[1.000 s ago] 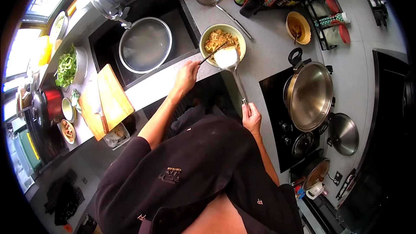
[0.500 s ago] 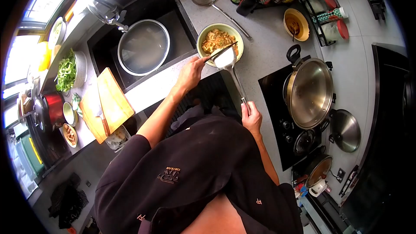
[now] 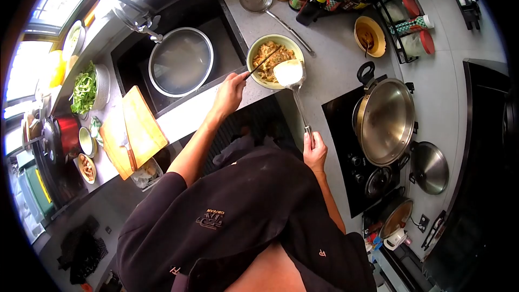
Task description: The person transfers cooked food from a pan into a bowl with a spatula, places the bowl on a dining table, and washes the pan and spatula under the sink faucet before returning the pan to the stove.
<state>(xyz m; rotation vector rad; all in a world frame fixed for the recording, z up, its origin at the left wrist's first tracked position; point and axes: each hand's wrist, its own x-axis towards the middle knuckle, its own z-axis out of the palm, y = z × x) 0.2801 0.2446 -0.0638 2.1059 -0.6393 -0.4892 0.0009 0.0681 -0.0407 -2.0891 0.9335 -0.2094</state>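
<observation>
Bowl (image 3: 264,84): round, pale green, orange-brown food (image 3: 267,50) inside, on grey counter (image 3: 330,65) at twelve o'clock.
Left hand (image 3: 230,93): closed on thin black chopsticks (image 3: 259,66), probably a pair, entering from eight o'clock.
Right hand (image 3: 315,151): gripping silver metal spatula (image 3: 289,73), blade at bowl's four o'clock.

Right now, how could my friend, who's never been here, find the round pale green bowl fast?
Find the black rectangular sink; just right of it in the picture, on the grey counter, sits the pale green bowl. The left hand holds a thin dark utensil and the right hand a silver metal spatula, both over it. Unlike the round tan bowl farther right, it holds chunky orange-yellow food.
</observation>
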